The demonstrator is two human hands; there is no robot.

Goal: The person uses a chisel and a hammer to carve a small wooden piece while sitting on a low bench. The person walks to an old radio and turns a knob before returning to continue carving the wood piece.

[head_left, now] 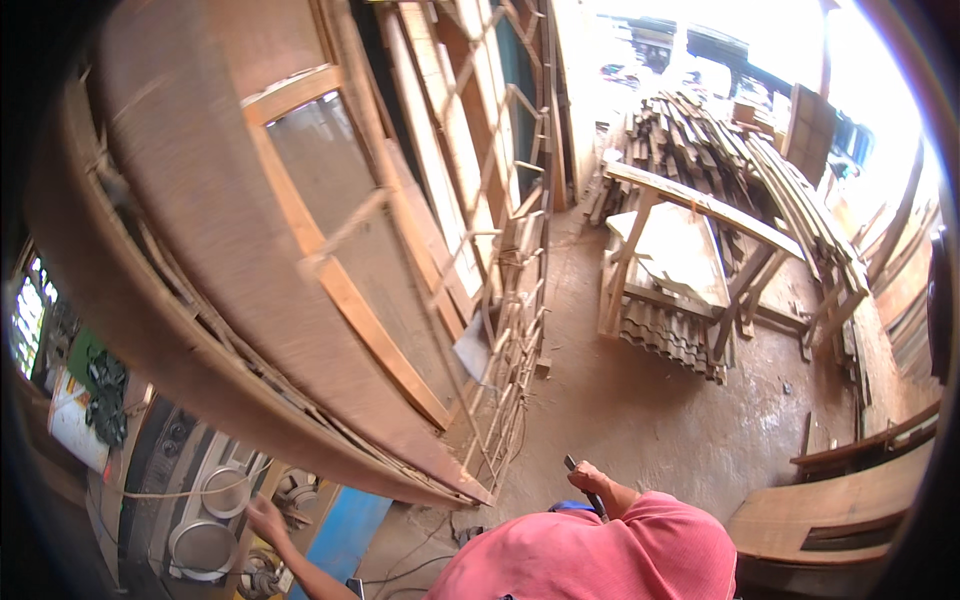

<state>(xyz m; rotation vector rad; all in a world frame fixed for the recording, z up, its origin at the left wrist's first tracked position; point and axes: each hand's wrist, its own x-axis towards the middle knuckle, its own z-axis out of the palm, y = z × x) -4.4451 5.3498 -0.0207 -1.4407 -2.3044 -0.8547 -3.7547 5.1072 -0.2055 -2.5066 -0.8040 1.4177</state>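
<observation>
While the right hand (590, 478) closes its fist around a dark, slim, bar-shaped object (571, 464), whose end juts out above the fingers, the left hand (266, 520) is out to the side, its forearm reaching up from the lower edge. It is small and soft in the view, so I cannot tell whether it is open or closed. The bar-shaped object is over the dusty brown floor (590, 410), just ahead of the pink shirt (590, 555). Beside the left hand lies a pale grey panel with two round metallic discs (203, 548), and a flat blue board (345, 528) is on the other side of that forearm. Farther out, a large brown wooden panel (190, 230) leans in front of upright doors, with a rusty metal lattice (512, 370) next to them. Ahead to the right, a rough wooden frame (705, 207) stands over stacked corrugated sheets (665, 340); beyond it rises a heap of long timber strips (680, 125). A curved light-brown board (835, 497) lies at the lower right.
</observation>
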